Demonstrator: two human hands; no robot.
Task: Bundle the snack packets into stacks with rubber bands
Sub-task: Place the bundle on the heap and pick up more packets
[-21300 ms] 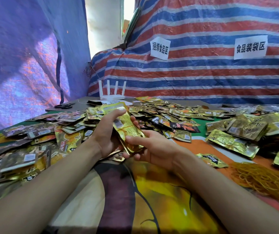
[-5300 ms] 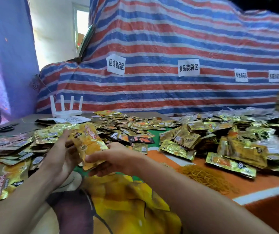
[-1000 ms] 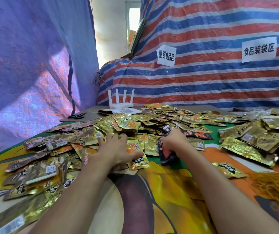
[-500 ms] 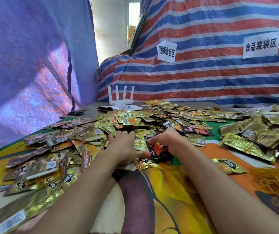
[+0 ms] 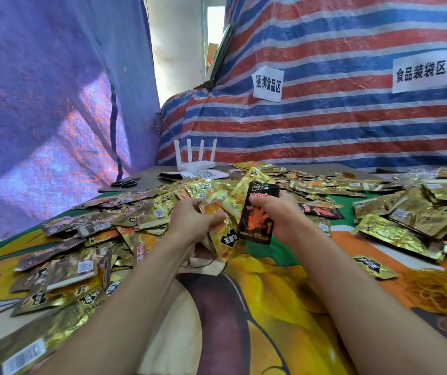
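While both forearms reach forward over the table, the left hand (image 5: 195, 221) clutches several gold packets (image 5: 226, 234) and the right hand (image 5: 284, 215) grips a black packet (image 5: 257, 215) upright, touching them. Loose packets (image 5: 146, 212) litter the printed cloth (image 5: 257, 307) before a striped tarp (image 5: 325, 117). The frame's right edge cuts off the rubber bands (image 5: 444, 293).

Glossy crinkled foil packets (image 5: 146, 217), rough woven plastic tarpaulin (image 5: 325, 117), smooth plastic router (image 5: 195, 165).
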